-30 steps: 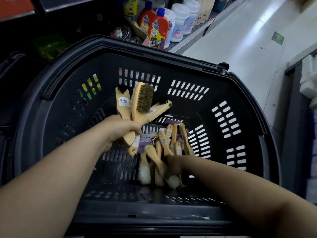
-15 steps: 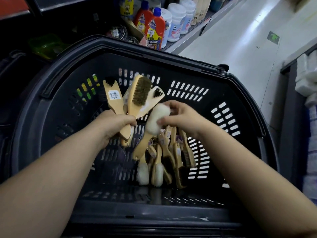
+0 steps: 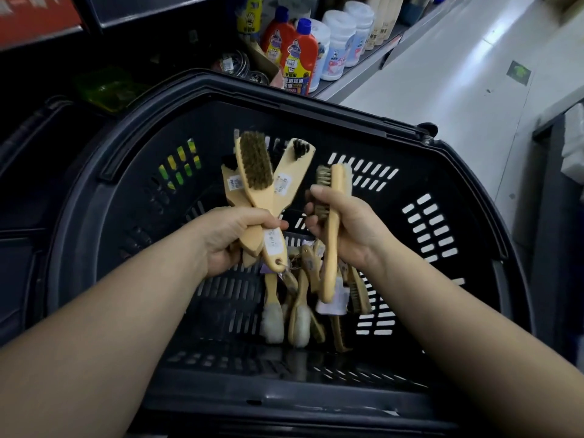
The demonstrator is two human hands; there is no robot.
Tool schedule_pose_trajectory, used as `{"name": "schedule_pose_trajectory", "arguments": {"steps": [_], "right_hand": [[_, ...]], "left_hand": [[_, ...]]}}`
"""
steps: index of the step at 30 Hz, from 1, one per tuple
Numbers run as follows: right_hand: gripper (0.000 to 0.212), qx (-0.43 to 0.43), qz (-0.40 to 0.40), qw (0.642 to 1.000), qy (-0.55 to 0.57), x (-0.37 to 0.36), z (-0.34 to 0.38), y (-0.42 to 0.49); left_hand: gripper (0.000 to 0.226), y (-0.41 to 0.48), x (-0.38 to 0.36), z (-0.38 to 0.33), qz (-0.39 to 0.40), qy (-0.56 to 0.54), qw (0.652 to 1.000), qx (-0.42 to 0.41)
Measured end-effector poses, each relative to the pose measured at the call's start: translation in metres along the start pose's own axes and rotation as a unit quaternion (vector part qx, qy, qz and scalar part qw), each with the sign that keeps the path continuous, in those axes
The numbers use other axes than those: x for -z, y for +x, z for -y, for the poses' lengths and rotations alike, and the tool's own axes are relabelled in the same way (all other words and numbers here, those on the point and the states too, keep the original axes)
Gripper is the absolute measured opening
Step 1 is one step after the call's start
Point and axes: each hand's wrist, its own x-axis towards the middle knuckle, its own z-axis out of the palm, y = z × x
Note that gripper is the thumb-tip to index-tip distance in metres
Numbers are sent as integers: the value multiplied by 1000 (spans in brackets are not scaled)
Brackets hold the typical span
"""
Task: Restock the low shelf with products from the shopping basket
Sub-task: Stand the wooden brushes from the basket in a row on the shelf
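Hands above a black slotted plastic shopping basket (image 3: pixel 316 101): left hand (image 3: pixel 234 238) clenches three pale wooden bristle brushes (image 3: pixel 256 172) fanned upward by their handles, right hand (image 3: pixel 350 229) grasps two more brushes (image 3: pixel 335 184) upright. Further wooden brushes (image 3: pixel 300 314) lie heaped on the basket floor.

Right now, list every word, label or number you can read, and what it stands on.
Nothing reads clearly.
Price stickers on the brushes in the left hand: print too small.
Red bottles: characters blurred.
White tubs: labels blurred.
Red sign, top left: letters cut off, blurred.
Green floor sticker: blurred.
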Motion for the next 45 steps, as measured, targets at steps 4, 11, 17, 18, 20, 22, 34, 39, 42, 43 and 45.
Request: {"name": "schedule_pose_trajectory", "arguments": {"steps": [4, 11, 17, 18, 20, 22, 34, 39, 42, 43, 45], "right_hand": [[16, 35, -67, 996, 38, 1, -1, 6], [20, 57, -35, 998, 19, -5, -4, 2], [40, 57, -43, 995, 68, -12, -6, 0], [43, 57, -45, 996, 56, -14, -6, 0], [47, 55, -48, 996, 50, -17, -7, -1], [45, 56, -57, 994, 79, -20, -9, -2], [36, 87, 72, 994, -11, -93, 29, -33], [29, 148, 42, 986, -71, -152, 18, -56], [9, 158, 74, 979, -105, -179, 5, -74], [8, 159, 89, 974, -138, -187, -1, -80], [10, 169, 116, 954, -220, -200, -18, -92]], "left_hand": [[14, 0, -1, 0, 13, -7, 1000, 7], [19, -4, -4, -1, 60, -41, 997, 25], [13, -4, -5, -2, 19, -51, 998, 15], [14, -3, -5, -1, 14, -44, 999, 18], [22, -3, -5, 0, 10, -35, 999, 21], [34, -4, -6, -1, 8, -36, 999, 20], [27, -63, 0, -20, -5, -178, 980, -95], [30, -114, 14, -19, -63, -232, 957, -161], [31, -147, 28, -9, -59, -255, 946, -190], [30, -157, 34, -4, -60, -259, 944, -195], [28, -176, 48, 8, -63, -272, 939, -199]]}}
